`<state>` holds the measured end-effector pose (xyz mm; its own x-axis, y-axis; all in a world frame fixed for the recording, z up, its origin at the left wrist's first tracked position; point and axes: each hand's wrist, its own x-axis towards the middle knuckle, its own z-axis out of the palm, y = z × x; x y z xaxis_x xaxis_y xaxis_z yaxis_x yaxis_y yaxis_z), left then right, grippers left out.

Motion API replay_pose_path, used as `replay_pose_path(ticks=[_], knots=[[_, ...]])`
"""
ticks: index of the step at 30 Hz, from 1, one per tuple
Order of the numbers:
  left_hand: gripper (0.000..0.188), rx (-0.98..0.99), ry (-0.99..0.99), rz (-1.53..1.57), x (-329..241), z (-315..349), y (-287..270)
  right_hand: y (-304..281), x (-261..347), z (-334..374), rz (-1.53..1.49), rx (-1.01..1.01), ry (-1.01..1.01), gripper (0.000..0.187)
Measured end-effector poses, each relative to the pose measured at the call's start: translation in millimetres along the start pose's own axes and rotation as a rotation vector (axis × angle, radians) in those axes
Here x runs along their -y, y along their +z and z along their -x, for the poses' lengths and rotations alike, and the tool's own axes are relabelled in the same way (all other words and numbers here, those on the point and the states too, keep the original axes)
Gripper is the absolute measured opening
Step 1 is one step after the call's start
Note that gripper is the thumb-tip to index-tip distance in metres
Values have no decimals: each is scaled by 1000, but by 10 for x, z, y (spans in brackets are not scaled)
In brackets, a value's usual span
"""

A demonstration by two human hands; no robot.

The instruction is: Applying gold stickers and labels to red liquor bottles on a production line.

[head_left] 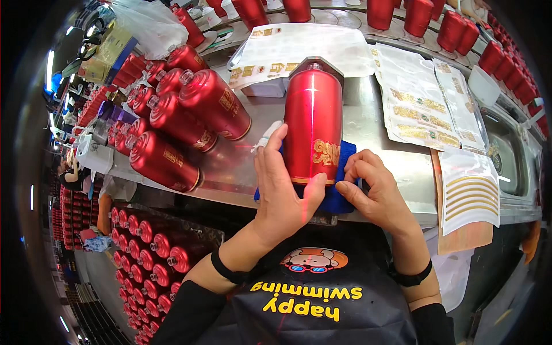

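Note:
A glossy red bottle with gold lettering near its base lies in front of me, its base towards me and its far end in a dark angular holder. My left hand is against its left side, thumb over the base end. One finger wears a white cover. Beside the bottle's lower right, my right hand is closed, thumb and forefinger together; whatever they may pinch is too small to make out. A blue cloth lies under the bottle's base. A thin red light line crosses bottle and left hand.
Several red bottles stand on the metal table at left. Sheets of gold labels lie behind and right, with a sheet of gold strips on a board. A sink is at far right. Crated bottles stand lower left.

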<state>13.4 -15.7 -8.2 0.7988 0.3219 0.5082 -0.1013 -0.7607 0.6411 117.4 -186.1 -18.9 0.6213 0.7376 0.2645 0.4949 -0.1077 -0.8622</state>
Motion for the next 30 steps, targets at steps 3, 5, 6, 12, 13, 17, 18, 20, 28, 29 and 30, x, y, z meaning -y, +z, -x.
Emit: replay_pose_path(ticks=[3, 5, 6, 12, 13, 17, 18, 20, 28, 29, 30], knots=[[76, -43, 111, -36, -10, 63, -21, -26, 28, 3, 9, 4, 4, 17], [54, -108, 296, -51, 10, 140, -122, -35, -13, 18, -12, -5, -11, 14], [45, -105, 416, -192, 68, 220, -174, -39, -36, 26, -32, -11, -24, 13], [27, -71, 794, -483, 168, 183, -188, -6, 59, 53, -432, -365, 104, 22], [27, -82, 792, -481, 120, 147, -164, -23, 127, 50, -557, -429, 102, 21], [39, 152, 766, -354, 122, 90, -173, -9, 155, 97, -302, -386, 131, 14], [48, 66, 617, -302, 165, 87, -193, 50, 142, 64, -341, -362, 122, 16], [75, 34, 378, -301, 190, 85, -211, 184, 293, -31, -420, -316, 160, 15], [76, 7, 364, -337, 219, 59, -149, 299, 286, -70, -331, -358, 125, 15], [75, -17, 363, -298, 236, 70, -140, 323, 336, -81, -328, -356, 86, 14], [75, -14, 362, -296, 257, 88, -139, 345, 366, -90, -301, -333, 98, 14]])
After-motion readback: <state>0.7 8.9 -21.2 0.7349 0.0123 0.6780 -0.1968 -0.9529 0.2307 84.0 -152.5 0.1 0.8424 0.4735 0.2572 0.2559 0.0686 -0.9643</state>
